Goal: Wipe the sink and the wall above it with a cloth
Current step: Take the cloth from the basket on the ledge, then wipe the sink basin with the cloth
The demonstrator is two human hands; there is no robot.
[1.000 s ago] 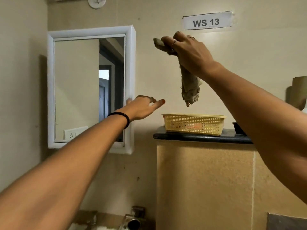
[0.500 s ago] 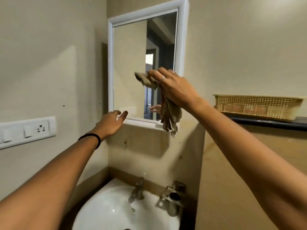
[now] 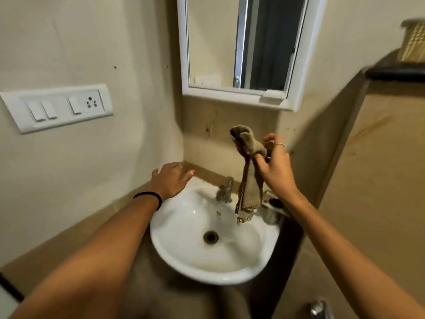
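Brown cloth pinched in right hand over sink; left hand spread at rim.

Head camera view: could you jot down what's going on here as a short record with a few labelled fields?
place: small white sink in a corner, below a white-framed mirror
right hand: pinches a brown cloth, which hangs over the basin beside the tap
left hand: open, empty, at the sink's back left rim; contact unclear
left wrist: black band
wall above sink: brown stains and streaks
left wall: white switch plate
beside tap: steel cup holder
wiping: cloth not on any surface yet
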